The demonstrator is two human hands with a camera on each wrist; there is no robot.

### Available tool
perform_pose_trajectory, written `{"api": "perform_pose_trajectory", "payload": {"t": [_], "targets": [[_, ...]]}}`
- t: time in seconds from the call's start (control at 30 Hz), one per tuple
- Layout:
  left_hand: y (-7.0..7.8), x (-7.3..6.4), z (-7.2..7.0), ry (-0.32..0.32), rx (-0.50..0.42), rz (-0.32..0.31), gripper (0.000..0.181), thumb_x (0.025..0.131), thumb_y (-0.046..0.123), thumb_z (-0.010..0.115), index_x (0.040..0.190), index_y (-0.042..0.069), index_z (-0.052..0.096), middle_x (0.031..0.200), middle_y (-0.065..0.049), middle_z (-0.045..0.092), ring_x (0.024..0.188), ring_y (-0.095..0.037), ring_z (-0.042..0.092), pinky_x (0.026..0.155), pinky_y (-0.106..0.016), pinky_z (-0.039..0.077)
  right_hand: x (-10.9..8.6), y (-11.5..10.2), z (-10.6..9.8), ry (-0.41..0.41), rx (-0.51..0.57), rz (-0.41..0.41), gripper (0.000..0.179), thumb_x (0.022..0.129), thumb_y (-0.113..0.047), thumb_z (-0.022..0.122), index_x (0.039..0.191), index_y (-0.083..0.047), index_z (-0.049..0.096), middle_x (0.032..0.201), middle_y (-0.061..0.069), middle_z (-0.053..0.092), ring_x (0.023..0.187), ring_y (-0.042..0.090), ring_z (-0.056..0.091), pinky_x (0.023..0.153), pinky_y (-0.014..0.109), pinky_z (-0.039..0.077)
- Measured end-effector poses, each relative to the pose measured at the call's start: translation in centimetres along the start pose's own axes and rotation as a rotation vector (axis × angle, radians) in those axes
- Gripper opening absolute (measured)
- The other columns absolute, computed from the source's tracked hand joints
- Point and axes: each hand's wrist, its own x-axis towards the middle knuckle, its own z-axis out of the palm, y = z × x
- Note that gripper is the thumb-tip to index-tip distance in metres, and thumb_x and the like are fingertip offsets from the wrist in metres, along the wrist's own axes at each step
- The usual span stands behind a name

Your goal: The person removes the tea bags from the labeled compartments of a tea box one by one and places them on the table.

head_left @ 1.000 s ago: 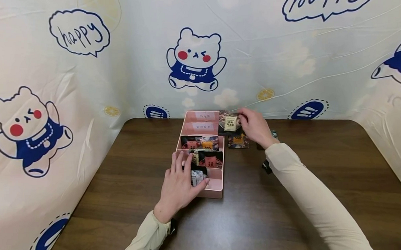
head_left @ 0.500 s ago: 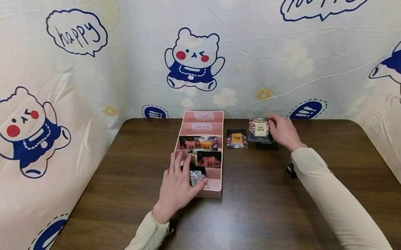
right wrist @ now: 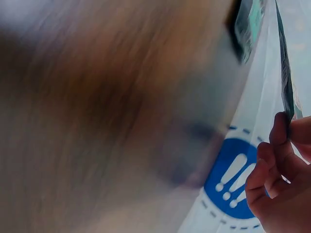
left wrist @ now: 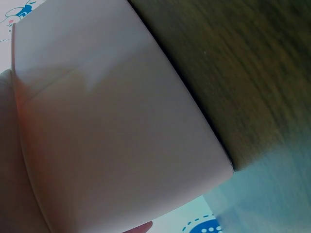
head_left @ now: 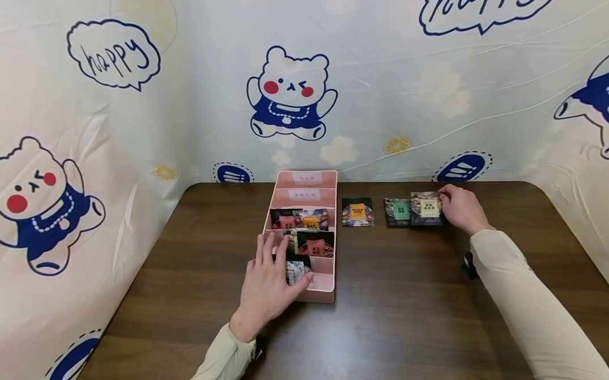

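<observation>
My right hand (head_left: 464, 209) pinches the edge of a dark tea sachet with a cream label (head_left: 428, 208), at the back right of the table in the head view. In the right wrist view this sachet (right wrist: 285, 68) is seen edge-on between thumb and fingers, above the tabletop. A green-labelled sachet (head_left: 398, 212) lies just left of it. My left hand (head_left: 267, 285) rests with fingers extended over the near left side of the pink compartment box (head_left: 325, 296). The left wrist view shows mostly the box's side wall (left wrist: 121, 126).
An orange-labelled sachet (head_left: 357, 211) lies right of the box. Compartments hold red-labelled (head_left: 316, 246), orange and silvery (head_left: 296, 270) sachets; the two back ones bear paper labels (head_left: 305, 194). A printed cloth (head_left: 390, 92) hangs behind the wooden table (head_left: 391, 318).
My right hand has carried the cream-labelled sachet rightward from beside the box's back, past the orange- and green-labelled sachets, uncovering the green one. My left hand has stayed on the box.
</observation>
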Motion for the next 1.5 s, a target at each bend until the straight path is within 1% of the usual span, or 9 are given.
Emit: {"api": "perform_pose_trajectory", "payload": {"t": [0.3, 0.53, 0.7, 0.87, 1.13, 1.37, 1.5], "targets": [[0.0, -0.1, 0.0, -0.002, -0.004, -0.008, 0.092, 0.081, 0.076, 0.048, 0.148, 0.014, 0.035, 0.156, -0.017, 0.026, 0.147, -0.042, 0.018, 0.094, -0.058, 0.045, -0.2, 2.8, -1.1, -0.050, -0.044, 0.044, 0.035, 0.099, -0.016, 0.039, 0.119, 0.008, 0.055, 0.113, 0.035, 0.058, 0.092, 0.044, 0.055, 0.081, 0.058, 0.043], [-0.1, 0.0, 0.1, -0.001, -0.006, -0.006, 0.092, 0.081, 0.076, 0.048, 0.148, 0.014, 0.035, 0.156, -0.017, 0.026, 0.147, -0.041, 0.017, 0.094, -0.058, 0.045, -0.4, 4.4, -1.4, -0.088, -0.059, 0.092, 0.036, 0.099, -0.017, 0.038, 0.120, 0.008, 0.053, 0.114, 0.035, 0.057, 0.094, 0.046, 0.055, 0.082, 0.060, 0.043], [-0.1, 0.0, 0.1, -0.002, -0.010, -0.008, 0.091, 0.082, 0.075, 0.048, 0.148, 0.015, 0.034, 0.157, -0.017, 0.025, 0.148, -0.041, 0.016, 0.095, -0.058, 0.045, 0.0, 4.6, -1.1, -0.122, -0.060, 0.109, 0.038, 0.100, -0.019, 0.037, 0.123, 0.008, 0.052, 0.117, 0.035, 0.055, 0.097, 0.047, 0.054, 0.085, 0.061, 0.042], [-0.1, 0.0, 0.1, -0.002, 0.002, -0.007, 0.091, 0.082, 0.076, 0.046, 0.149, 0.015, 0.034, 0.156, -0.017, 0.026, 0.148, -0.040, 0.016, 0.094, -0.058, 0.046, 0.4, 4.7, -0.7, -0.138, -0.059, 0.110, 0.040, 0.100, -0.020, 0.037, 0.125, 0.008, 0.050, 0.120, 0.035, 0.054, 0.101, 0.049, 0.053, 0.087, 0.062, 0.042], [-0.1, 0.0, 0.0, -0.006, -0.005, -0.003, 0.091, 0.082, 0.076, 0.046, 0.149, 0.015, 0.033, 0.157, -0.017, 0.025, 0.148, -0.040, 0.016, 0.095, -0.058, 0.045, 0.9, 4.8, -0.1, -0.129, -0.084, 0.111, 0.038, 0.098, -0.019, 0.039, 0.120, 0.008, 0.053, 0.119, 0.034, 0.055, 0.103, 0.049, 0.052, 0.086, 0.062, 0.042], [-0.1, 0.1, 0.0, -0.014, -0.009, -0.008, 0.092, 0.082, 0.077, 0.045, 0.149, 0.015, 0.033, 0.157, -0.016, 0.024, 0.148, -0.040, 0.015, 0.095, -0.059, 0.045, 1.2, 4.7, 0.3, -0.147, -0.100, 0.131, 0.037, 0.098, -0.020, 0.038, 0.120, 0.006, 0.054, 0.121, 0.033, 0.054, 0.109, 0.052, 0.050, 0.087, 0.063, 0.041], [-0.1, 0.0, 0.0, -0.016, -0.008, -0.009, 0.091, 0.082, 0.076, 0.045, 0.149, 0.015, 0.034, 0.158, -0.016, 0.024, 0.148, -0.040, 0.015, 0.095, -0.059, 0.045, 1.3, 4.8, 0.4, -0.150, -0.098, 0.144, 0.037, 0.098, -0.021, 0.039, 0.119, 0.005, 0.055, 0.120, 0.033, 0.055, 0.107, 0.050, 0.051, 0.087, 0.063, 0.041]]}}
